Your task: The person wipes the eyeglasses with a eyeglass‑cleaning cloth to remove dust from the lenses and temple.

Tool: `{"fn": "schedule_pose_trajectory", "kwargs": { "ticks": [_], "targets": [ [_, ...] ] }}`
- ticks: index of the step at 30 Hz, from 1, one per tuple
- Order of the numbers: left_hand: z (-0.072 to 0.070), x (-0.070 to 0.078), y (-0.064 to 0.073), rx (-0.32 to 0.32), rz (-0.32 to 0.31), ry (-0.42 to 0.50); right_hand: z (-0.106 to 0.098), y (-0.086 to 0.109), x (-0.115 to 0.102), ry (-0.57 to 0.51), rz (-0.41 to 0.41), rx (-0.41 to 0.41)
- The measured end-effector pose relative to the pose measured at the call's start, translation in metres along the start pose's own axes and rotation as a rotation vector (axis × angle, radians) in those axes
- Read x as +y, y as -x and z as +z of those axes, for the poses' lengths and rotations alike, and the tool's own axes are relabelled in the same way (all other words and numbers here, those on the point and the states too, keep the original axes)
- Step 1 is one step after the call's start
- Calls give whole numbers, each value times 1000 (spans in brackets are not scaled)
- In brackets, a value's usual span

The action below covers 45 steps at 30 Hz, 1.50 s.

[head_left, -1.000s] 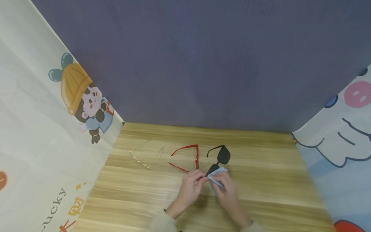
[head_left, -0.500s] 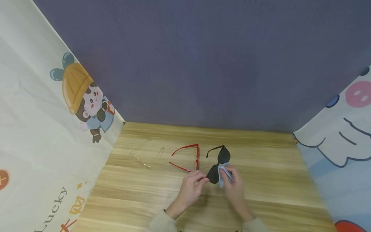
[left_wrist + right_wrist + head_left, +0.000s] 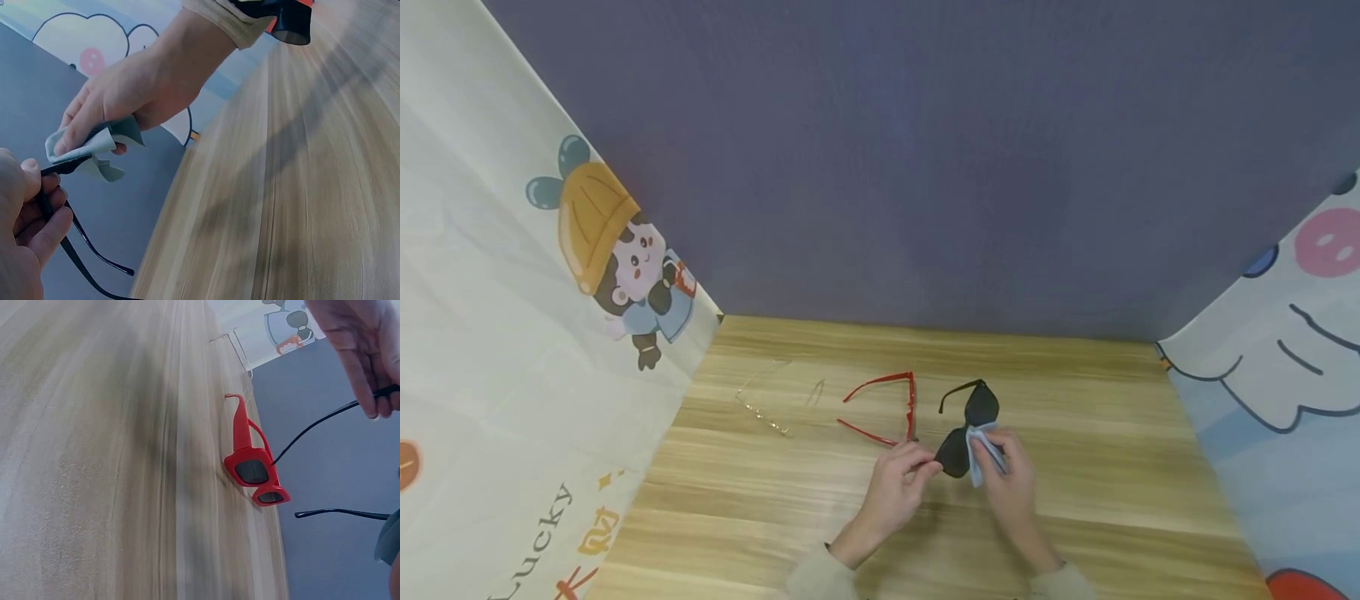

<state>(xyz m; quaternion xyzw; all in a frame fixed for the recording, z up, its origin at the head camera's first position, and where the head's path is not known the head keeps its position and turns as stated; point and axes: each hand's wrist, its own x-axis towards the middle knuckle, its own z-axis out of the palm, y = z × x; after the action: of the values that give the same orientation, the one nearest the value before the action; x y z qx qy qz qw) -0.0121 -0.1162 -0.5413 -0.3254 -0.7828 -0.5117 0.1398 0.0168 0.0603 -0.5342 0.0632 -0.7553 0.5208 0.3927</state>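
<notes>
The person's left hand (image 3: 891,487) pinches the black sunglasses (image 3: 954,454) between thumb and fingers at the end nearest the body, by the hinge of one temple. The right hand (image 3: 1011,487) grips a folded pale blue cloth (image 3: 976,468), thumb on one side and fingers on the other, and the cloth touches the sunglasses around the bridge and the nearer lens. Both temples are unfolded, and the left wrist view shows the sunglasses held up off the wooden table (image 3: 1112,500), in front of the dark backdrop (image 3: 880,167). Just left of them, red-framed glasses (image 3: 912,402) with dark lenses lie on the table, temples open and pointing left. Farther left lies a thin gold-coloured item (image 3: 763,417), too faint to make out fully. Light sleeves (image 3: 824,575) reach the wrists, and white panels with cartoon prints, including an orange-hatted figure (image 3: 597,221), flank the table
</notes>
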Motion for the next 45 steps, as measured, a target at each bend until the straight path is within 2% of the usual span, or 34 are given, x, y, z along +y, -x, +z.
{"fn": "schedule_pose_trajectory", "kwargs": {
  "ticks": [4, 9, 17, 26, 31, 38, 41, 45],
  "targets": [
    [-1, -3, 2, 21, 27, -6, -1, -3, -8, 6, 11, 15],
    [-3, -5, 4, 5, 12, 7, -4, -8, -13, 0, 29, 37],
    [-5, -6, 6, -4, -1, -3, -7, -16, -12, -25, -33, 81],
    [-6, -3, 9, -53, 83, -26, -5, -24, -10, 48, -81, 54],
    [-7, -2, 11, -68, 104, -5, -6, -26, -4, 33, -88, 66],
    [-8, 0, 13, -90, 94, 9, -9, -31, 18, 48, -109, 152],
    [-8, 0, 13, -98, 83, 23, -10, -32, 23, 27, -125, 156],
    [-9, 0, 13, -95, 102, 28, -11, -31, 23, 39, -140, 144]
  ]
}}
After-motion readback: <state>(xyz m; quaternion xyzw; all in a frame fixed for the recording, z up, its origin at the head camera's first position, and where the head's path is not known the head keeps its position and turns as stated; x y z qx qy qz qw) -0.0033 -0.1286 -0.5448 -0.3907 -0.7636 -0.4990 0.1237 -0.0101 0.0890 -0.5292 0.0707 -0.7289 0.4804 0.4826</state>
